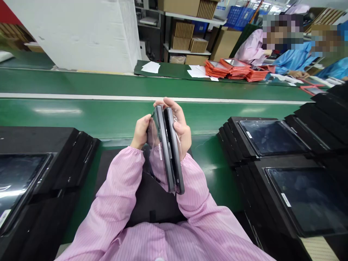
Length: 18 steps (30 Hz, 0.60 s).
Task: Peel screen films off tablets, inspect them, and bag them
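The two tablets [165, 152] before you pair a glossy, reflective face with smooth, matt black edges. Your sleeves [116, 181] are thin striped cloth, gathered at the cuffs. Your green work surface [67, 119] gleams smoothly; the black trays [35, 139] look matt and foam-like.

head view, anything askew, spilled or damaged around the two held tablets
Only mildly: the black stacks at right have stepped, uneven edges rather than flush sides. No spill shows. The held tablets show no clear damage, though they are seen nearly edge-on.
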Tool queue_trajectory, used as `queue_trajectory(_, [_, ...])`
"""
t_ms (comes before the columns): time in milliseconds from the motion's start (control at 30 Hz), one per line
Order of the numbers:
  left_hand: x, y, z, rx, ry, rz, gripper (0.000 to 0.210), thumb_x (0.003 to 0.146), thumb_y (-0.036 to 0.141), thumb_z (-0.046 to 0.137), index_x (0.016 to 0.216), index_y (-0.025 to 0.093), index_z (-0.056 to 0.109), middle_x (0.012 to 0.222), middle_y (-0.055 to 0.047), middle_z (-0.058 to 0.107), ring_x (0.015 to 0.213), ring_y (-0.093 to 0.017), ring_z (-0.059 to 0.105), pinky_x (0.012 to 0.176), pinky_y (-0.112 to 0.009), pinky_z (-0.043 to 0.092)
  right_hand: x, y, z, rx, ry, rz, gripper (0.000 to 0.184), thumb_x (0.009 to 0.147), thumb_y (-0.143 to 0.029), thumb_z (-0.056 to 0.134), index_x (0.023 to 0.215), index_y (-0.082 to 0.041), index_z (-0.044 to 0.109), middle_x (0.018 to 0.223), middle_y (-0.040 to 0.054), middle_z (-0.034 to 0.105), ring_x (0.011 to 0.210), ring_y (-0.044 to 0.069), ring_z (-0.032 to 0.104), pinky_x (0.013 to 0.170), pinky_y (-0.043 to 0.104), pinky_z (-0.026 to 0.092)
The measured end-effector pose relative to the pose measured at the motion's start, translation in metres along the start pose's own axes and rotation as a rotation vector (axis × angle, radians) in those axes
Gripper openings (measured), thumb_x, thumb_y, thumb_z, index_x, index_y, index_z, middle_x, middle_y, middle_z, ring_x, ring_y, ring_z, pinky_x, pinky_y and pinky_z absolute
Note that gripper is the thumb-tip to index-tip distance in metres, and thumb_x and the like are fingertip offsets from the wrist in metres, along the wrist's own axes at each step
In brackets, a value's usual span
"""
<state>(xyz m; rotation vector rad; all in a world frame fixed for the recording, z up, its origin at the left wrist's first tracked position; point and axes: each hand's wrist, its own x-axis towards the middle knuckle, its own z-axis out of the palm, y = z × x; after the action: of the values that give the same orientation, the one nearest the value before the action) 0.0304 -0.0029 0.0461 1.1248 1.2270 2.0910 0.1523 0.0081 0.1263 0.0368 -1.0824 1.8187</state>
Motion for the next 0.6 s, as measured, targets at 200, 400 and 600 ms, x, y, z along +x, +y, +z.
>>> queue_trajectory(200, [0.0021,-0.0022,-0.0018,-0.008,-0.032,-0.001,0.067,0.072,0.085,0.064,0.064,0.019,0.052,0.066,-0.002,0.051,0.062,-0.015,0.047,0.060,-0.030,0.040,0.0001,0.0008,-0.0029,0.002,0.018,-0.007,0.045,0.070,-0.047,0.066,0.110,-0.026,0.066,0.121,0.0069,0.070,0.131,0.031,0.057,0.114,0.053,0.045])
queue_trajectory(400, [0.0016,-0.0039,-0.0043,0.005,-0.030,-0.009,0.067,0.072,0.085,0.064,0.067,0.019,0.055,0.067,-0.002,0.051,0.062,-0.015,0.045,0.058,-0.030,0.039,0.0008,-0.0004,-0.0050,0.002,0.029,0.018,0.044,0.068,-0.045,0.066,0.107,-0.025,0.067,0.116,0.0059,0.072,0.128,0.029,0.060,0.119,0.051,0.040])
queue_trajectory(600, [0.0011,-0.0022,-0.0033,0.087,-0.033,0.052,0.067,0.079,0.083,0.056,0.061,0.019,0.046,0.059,0.001,0.039,0.054,-0.013,0.035,0.051,-0.030,0.030,0.0014,0.0009,-0.0068,-0.016,0.027,0.014,0.045,0.069,-0.049,0.065,0.108,-0.027,0.065,0.117,0.0062,0.072,0.129,0.030,0.059,0.118,0.051,0.041])
